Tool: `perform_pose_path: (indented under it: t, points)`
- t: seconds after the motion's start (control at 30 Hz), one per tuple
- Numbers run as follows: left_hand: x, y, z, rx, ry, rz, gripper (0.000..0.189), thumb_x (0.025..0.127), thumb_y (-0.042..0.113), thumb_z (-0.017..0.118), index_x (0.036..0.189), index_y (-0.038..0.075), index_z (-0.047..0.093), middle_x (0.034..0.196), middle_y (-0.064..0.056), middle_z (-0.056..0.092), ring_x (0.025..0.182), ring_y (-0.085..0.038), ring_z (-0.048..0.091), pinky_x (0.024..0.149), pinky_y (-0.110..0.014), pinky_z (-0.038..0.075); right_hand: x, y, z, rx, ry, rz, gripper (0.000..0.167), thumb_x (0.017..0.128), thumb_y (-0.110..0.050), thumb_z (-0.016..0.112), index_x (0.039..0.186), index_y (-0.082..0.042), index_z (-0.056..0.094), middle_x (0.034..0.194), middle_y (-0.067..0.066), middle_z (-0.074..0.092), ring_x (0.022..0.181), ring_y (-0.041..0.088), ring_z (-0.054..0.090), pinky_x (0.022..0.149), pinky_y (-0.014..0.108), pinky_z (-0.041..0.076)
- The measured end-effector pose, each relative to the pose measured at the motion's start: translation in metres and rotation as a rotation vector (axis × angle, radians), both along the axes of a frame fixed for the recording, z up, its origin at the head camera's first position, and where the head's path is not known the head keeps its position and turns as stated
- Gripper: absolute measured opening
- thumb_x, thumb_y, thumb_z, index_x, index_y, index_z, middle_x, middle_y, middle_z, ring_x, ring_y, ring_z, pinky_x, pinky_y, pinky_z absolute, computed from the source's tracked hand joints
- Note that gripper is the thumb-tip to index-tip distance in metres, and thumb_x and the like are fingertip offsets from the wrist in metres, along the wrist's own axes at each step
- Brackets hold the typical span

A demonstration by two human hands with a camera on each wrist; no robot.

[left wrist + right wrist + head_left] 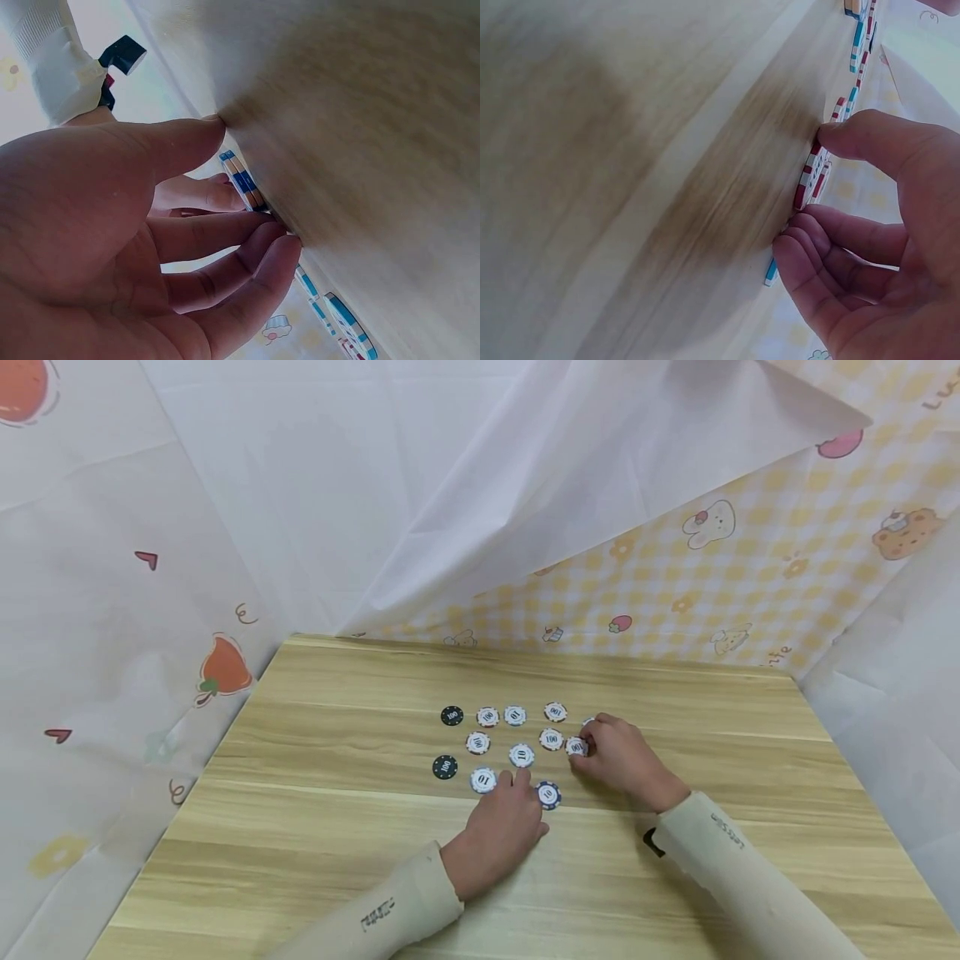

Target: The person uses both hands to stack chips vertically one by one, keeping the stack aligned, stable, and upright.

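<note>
Right hand (618,756): thumb and fingers pinch a red-edged white chip (576,747) marked 100, right of centre in the head view; the right wrist view shows the thumb at one end of its rim and a finger at the other.

Left hand (501,827): lower centre, fingers bent down to the wood, thumb apart from the fingers, nothing gripped. Beside it, a dark blue chip (548,794) marked 10, near the index finger and clear of the thumb in the left wrist view.

Light blue chips, four: one (483,779) just left of the left fingertips; one (521,755) just above them; one (515,716) near the top of the group; one (588,722) partly hidden by the right hand.

Other red-edged chips, four: (551,739) just left of the pinched one, (555,712) above, (487,717) and (477,742) centre.

Black chips, marked 100, two: upper (452,716) and lower (445,767), at the group's left edge.

Support: wood-grain table (337,835), lower frame.

Sleeves, pale, lettered: left (382,910), right (735,868).

Backdrop: white sheet (375,468), upper centre; yellow checked cloth (795,602), upper right.
</note>
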State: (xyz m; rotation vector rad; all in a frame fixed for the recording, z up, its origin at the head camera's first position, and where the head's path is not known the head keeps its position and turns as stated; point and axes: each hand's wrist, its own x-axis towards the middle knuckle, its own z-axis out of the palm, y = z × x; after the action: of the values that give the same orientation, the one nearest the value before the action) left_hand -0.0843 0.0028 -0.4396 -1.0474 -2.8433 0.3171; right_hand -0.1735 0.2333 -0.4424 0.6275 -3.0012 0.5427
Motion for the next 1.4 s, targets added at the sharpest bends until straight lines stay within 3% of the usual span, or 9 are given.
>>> perform_pose_path:
  t: [0.2,0.6,0.8,1.4]
  points:
    - [0.002,0.000,0.005,0.006,-0.026,0.023,0.046,0.104,0.055,0.072,0.109,0.011,0.085,0.108,-0.006,0.067,0.087,-0.019,0.057,0.069,-0.023,0.055,-0.002,-0.002,0.002,0.012,-0.032,-0.016,0.027,0.091,-0.021,0.089,0.098,0.002,0.077,0.090,0.005,0.064,0.075,0.019,0.058,0.071,0.040,0.055]
    - [0.001,0.001,0.004,0.004,-0.039,0.033,0.046,0.104,0.054,0.073,0.109,0.010,0.085,0.108,-0.006,0.066,0.088,-0.019,0.058,0.071,-0.024,0.056,-0.006,-0.006,0.007,0.023,-0.109,-0.038,0.025,0.089,-0.022,0.086,0.093,-0.001,0.073,0.090,0.006,0.062,0.074,0.021,0.057,0.068,0.037,0.053]
    - [0.002,0.001,0.007,0.027,-0.085,0.043,0.045,0.104,0.051,0.074,0.114,0.008,0.084,0.111,-0.008,0.067,0.091,-0.019,0.060,0.069,-0.024,0.057,-0.008,-0.006,0.000,0.036,-0.103,-0.034,0.031,0.084,-0.025,0.087,0.096,0.000,0.074,0.091,0.006,0.064,0.076,0.021,0.060,0.071,0.039,0.056]
    - [0.002,0.001,0.003,0.058,-0.092,0.052,0.046,0.104,0.051,0.074,0.114,0.006,0.084,0.111,-0.009,0.066,0.092,-0.019,0.060,0.068,-0.022,0.058,0.004,-0.006,0.005,0.025,-0.101,-0.041,0.034,0.087,-0.024,0.084,0.105,0.003,0.073,0.088,0.004,0.061,0.075,0.020,0.057,0.069,0.037,0.052]
